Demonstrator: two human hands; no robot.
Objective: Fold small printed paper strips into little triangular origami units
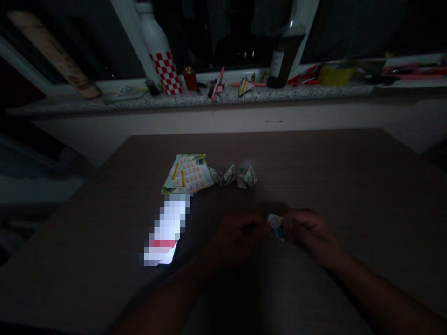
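Between my two hands is a small folded piece of printed paper (275,226), pale with coloured print. My left hand (240,234) pinches its left edge, and my right hand (310,235) grips its right side with thumb and fingers. Dim light hides much of the fingers. Farther back on the table stand several small folded paper pieces (229,175) in a row. Left of them lie overlapping printed paper sheets (195,174) with rows of orange and white boxes. A lit phone (167,232), its screen blurred out, lies left of my left hand.
The wooden table (331,177) reaches back to a white wall. Above it, a granite windowsill (139,103) carries a white bottle with red checks (164,60), a dark bottle (279,65), a small red jar (190,79), pens and a yellow container (337,74).
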